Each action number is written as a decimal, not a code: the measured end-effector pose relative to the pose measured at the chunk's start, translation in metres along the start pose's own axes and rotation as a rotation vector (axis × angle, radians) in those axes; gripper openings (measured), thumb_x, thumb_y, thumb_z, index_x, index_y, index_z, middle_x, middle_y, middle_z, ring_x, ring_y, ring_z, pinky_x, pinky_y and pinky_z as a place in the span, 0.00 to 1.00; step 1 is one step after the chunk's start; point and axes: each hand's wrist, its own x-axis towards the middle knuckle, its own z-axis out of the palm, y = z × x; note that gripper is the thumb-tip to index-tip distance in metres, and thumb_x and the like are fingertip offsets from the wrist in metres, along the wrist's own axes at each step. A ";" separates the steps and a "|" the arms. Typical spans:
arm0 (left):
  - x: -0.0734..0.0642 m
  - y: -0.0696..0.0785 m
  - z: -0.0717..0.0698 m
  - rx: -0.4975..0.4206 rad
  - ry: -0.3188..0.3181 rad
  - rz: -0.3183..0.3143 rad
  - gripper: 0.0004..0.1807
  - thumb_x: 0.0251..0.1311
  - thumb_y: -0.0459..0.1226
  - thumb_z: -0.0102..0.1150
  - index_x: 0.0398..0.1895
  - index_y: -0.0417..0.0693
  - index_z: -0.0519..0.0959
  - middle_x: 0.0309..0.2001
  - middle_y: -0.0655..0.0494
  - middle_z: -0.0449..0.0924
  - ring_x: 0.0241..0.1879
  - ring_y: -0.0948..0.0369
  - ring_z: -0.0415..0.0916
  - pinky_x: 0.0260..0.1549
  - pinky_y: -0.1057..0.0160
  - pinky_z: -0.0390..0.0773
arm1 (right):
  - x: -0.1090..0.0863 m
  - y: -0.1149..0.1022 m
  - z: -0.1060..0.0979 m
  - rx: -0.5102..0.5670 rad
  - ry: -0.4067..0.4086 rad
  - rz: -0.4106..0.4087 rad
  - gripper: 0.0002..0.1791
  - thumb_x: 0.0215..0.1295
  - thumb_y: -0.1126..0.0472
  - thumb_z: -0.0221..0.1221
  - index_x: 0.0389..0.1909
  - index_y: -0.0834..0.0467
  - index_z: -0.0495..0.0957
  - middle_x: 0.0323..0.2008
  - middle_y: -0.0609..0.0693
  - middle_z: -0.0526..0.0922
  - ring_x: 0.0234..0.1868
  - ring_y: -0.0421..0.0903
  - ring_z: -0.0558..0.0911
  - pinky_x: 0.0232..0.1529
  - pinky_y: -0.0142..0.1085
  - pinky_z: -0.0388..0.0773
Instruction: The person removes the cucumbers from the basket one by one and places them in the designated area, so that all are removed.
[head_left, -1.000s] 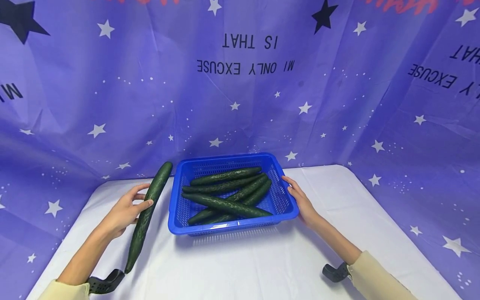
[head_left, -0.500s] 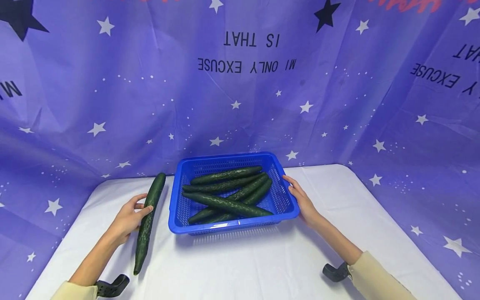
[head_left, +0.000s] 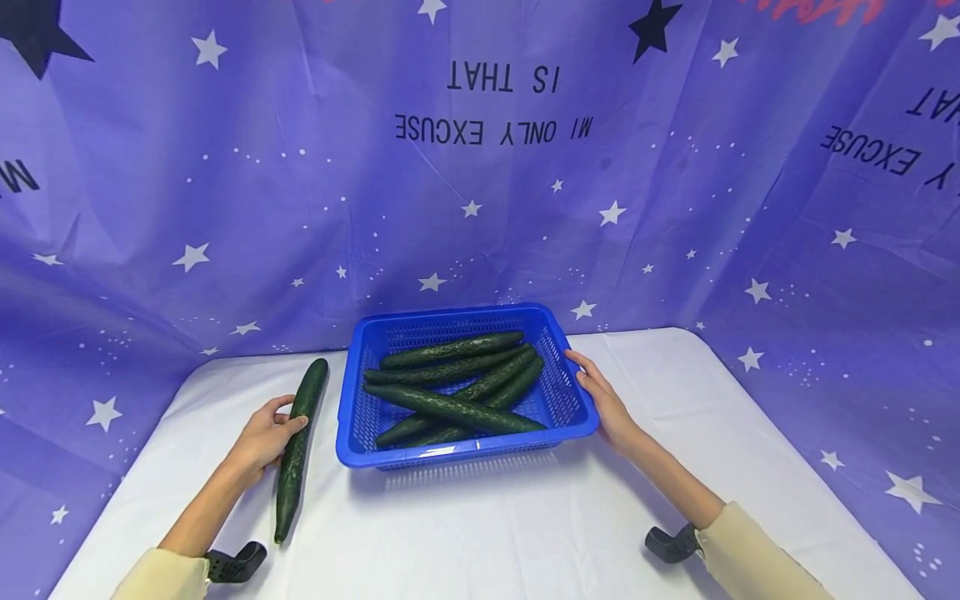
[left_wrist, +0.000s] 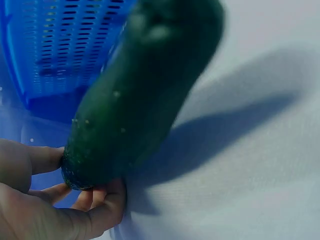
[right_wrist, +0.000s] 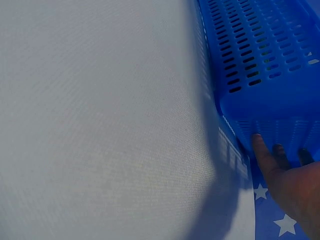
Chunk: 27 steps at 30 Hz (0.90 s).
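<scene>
In the head view, my left hand (head_left: 266, 440) holds a long dark green cucumber (head_left: 294, 475) between thumb and fingers, left of the blue basket (head_left: 348, 417). The left wrist view shows the cucumber (left_wrist: 135, 100) up close, its near end raised over its shadow on the cloth. Several more cucumbers (head_left: 457, 408) lie inside the basket, some crossing over others. My right hand (head_left: 606, 408) is at the basket's right end, fingers at the rim. From the right wrist, those fingers (right_wrist: 265, 152) look extended against the basket's perforated side (right_wrist: 240, 60).
A white cloth (head_left: 525, 533) covers the table. A purple curtain (head_left: 480, 250) printed with stars and letters stands behind and along the sides. Black wrist mounts (head_left: 238, 564) stick out from both sleeves.
My left hand has lowered the cucumber toward the cloth left of the basket, its far end coming nearer to me. The right hand and basket have stayed put.
</scene>
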 end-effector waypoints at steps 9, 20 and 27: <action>0.002 0.000 0.001 0.113 0.031 0.001 0.35 0.73 0.36 0.51 0.74 0.30 0.49 0.54 0.27 0.66 0.32 0.58 0.77 0.25 0.57 0.82 | -0.001 0.001 0.001 0.001 0.002 0.016 0.29 0.83 0.52 0.36 0.79 0.53 0.46 0.74 0.65 0.50 0.67 0.68 0.61 0.54 0.44 0.75; 0.005 0.003 0.000 0.317 0.079 0.026 0.33 0.69 0.38 0.55 0.71 0.31 0.56 0.43 0.35 0.76 0.34 0.52 0.76 0.28 0.59 0.75 | 0.000 0.000 0.000 0.022 0.001 0.003 0.29 0.83 0.52 0.36 0.79 0.53 0.46 0.73 0.67 0.51 0.64 0.67 0.64 0.53 0.43 0.76; 0.007 -0.002 -0.005 0.195 0.051 -0.016 0.34 0.70 0.39 0.55 0.72 0.33 0.55 0.49 0.31 0.74 0.35 0.55 0.77 0.28 0.59 0.78 | 0.001 -0.001 0.000 0.016 0.006 0.005 0.29 0.83 0.52 0.35 0.79 0.53 0.46 0.74 0.66 0.51 0.65 0.67 0.63 0.53 0.43 0.76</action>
